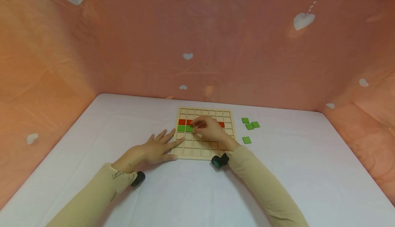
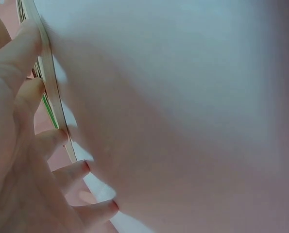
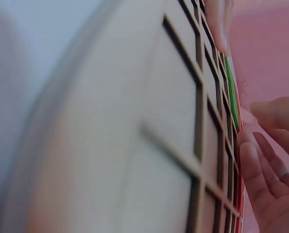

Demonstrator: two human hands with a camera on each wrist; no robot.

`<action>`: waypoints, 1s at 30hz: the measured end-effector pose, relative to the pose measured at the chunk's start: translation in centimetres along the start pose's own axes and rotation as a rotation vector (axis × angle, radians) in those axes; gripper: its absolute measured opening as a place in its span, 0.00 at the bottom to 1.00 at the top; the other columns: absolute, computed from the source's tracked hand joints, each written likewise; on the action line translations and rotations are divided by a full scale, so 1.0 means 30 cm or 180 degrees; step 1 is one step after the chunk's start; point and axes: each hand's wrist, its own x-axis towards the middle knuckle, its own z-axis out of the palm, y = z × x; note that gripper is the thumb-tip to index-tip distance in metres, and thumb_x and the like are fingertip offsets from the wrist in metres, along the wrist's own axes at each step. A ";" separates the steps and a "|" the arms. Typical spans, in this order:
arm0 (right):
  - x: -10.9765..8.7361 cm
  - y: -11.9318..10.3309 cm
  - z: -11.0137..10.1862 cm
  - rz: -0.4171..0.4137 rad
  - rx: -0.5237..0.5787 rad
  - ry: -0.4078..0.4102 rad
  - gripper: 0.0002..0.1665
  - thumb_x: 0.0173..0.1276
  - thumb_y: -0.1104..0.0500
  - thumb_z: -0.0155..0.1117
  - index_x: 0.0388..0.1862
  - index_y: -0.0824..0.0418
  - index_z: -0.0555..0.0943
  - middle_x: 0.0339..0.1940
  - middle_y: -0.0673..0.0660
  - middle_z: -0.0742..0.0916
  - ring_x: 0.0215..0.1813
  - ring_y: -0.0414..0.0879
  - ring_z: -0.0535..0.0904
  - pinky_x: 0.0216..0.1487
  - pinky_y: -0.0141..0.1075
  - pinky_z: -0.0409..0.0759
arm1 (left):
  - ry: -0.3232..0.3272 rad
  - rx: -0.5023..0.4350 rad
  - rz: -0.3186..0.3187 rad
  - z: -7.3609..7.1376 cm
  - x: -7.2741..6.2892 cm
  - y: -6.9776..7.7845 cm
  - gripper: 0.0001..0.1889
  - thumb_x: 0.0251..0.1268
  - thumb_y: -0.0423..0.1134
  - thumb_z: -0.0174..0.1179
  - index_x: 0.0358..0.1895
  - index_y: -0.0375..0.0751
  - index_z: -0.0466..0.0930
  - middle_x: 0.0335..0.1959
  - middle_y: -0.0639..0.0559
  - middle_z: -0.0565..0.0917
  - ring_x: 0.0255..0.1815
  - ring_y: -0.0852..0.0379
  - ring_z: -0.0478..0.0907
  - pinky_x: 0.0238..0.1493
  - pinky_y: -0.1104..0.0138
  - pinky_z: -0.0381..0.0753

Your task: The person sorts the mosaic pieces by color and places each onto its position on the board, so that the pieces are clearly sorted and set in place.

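Observation:
A square wooden grid board (image 1: 196, 157) lies flat on the white table. Red tiles (image 1: 182, 121) fill part of one row, partly covered by my right hand (image 1: 210, 128). Directly below that row, at the left, sit two green tiles (image 1: 181, 128) side by side. The thumb and fingertips of my right hand are right by the second green tile; the right wrist view shows a gap between thumb and forefinger and no tile there. With fingers spread, my left hand (image 1: 153, 150) rests at the board's left edge, its thumb near the lower left corner.
Several loose green tiles (image 1: 246, 140) lie on the table to the right of the board. A pink cloth (image 1: 197, 76) with pale hearts rises behind the table and at both sides. Dark wrist cameras (image 1: 138, 179) are worn on both wrists.

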 end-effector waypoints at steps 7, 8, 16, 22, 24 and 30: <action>-0.033 0.025 -0.033 -0.0044 0.0170 0.0073 0.18 0.64 0.63 0.65 0.52 0.65 0.81 0.49 0.61 0.86 0.48 0.51 0.83 0.53 0.41 0.79 | -0.0015 -0.0006 0.0002 -0.005 0.000 0.006 0.35 0.72 0.56 0.48 0.77 0.54 0.49 0.78 0.37 0.40 0.76 0.29 0.37 0.67 0.31 0.41; -0.038 0.027 -0.036 -0.0046 0.0182 0.0081 0.18 0.64 0.63 0.65 0.52 0.65 0.81 0.49 0.61 0.86 0.48 0.52 0.83 0.53 0.41 0.79 | -0.0013 -0.0010 0.0002 -0.006 -0.001 0.007 0.35 0.72 0.56 0.48 0.77 0.53 0.49 0.78 0.37 0.40 0.76 0.30 0.37 0.67 0.31 0.41; -0.068 0.050 -0.061 -0.0006 0.0183 0.0114 0.18 0.64 0.62 0.65 0.52 0.65 0.81 0.49 0.61 0.86 0.48 0.50 0.83 0.52 0.40 0.79 | 0.0003 -0.0048 -0.0011 -0.005 -0.006 0.012 0.35 0.71 0.56 0.48 0.77 0.53 0.49 0.78 0.37 0.40 0.76 0.30 0.37 0.67 0.31 0.40; -0.091 0.064 -0.085 0.0000 0.0283 0.0083 0.18 0.65 0.61 0.65 0.53 0.65 0.81 0.50 0.61 0.85 0.49 0.51 0.82 0.53 0.41 0.79 | 0.0041 -0.0050 0.0016 -0.003 -0.009 0.009 0.35 0.71 0.56 0.49 0.76 0.53 0.50 0.78 0.36 0.41 0.76 0.29 0.37 0.67 0.31 0.41; -0.098 0.067 -0.094 0.0010 0.0282 0.0081 0.18 0.65 0.61 0.65 0.53 0.65 0.81 0.51 0.61 0.85 0.49 0.50 0.81 0.52 0.41 0.79 | 0.0049 -0.0053 0.0037 -0.003 -0.010 0.008 0.35 0.72 0.56 0.49 0.76 0.52 0.50 0.78 0.36 0.41 0.76 0.29 0.37 0.67 0.31 0.41; -0.125 0.081 -0.123 0.0143 0.0225 0.0150 0.18 0.65 0.61 0.65 0.53 0.65 0.81 0.50 0.61 0.85 0.48 0.50 0.82 0.51 0.40 0.79 | 0.0056 -0.0064 0.0093 -0.002 -0.008 0.007 0.35 0.72 0.56 0.48 0.77 0.52 0.50 0.78 0.36 0.41 0.76 0.29 0.37 0.66 0.30 0.40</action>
